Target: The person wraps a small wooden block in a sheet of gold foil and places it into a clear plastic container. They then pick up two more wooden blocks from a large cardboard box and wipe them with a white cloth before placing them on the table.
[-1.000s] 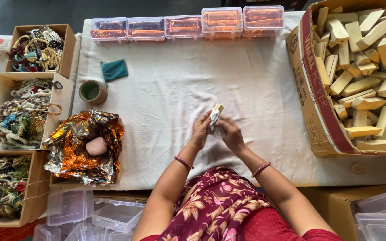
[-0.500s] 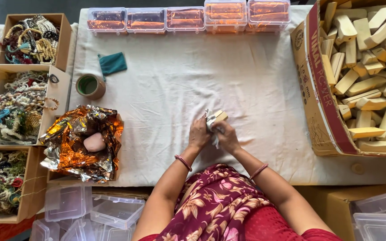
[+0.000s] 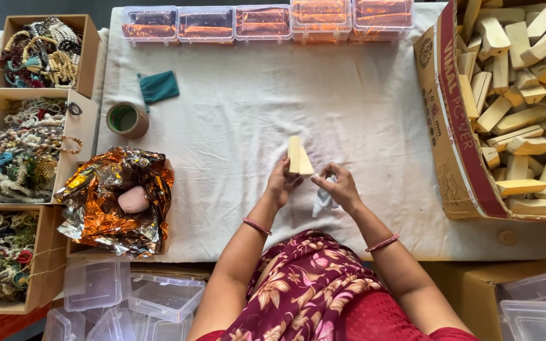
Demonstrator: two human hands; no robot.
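Note:
My left hand [image 3: 284, 181] holds a pale yellow wooden block [image 3: 298, 155] upright over the white cloth-covered table [image 3: 235, 113]. My right hand [image 3: 339, 186] sits just right of the block, fingers curled around a small white cloth [image 3: 323, 199], with a fingertip touching the block's lower edge. Both hands are near the table's front middle.
A cardboard box [image 3: 456, 126] full of similar wooden blocks stands at right. Clear lidded boxes [image 3: 266, 19] line the far edge. A tape roll [image 3: 126, 119], teal pouch [image 3: 158, 86] and crumpled foil [image 3: 112, 202] with a pink lump lie left. Boxes of beads [image 3: 26, 145] and empty plastic containers [image 3: 121, 297] are at left.
The block has been turned upright and is now held mainly in my left hand. My right hand has drawn back to the right with the white cloth.

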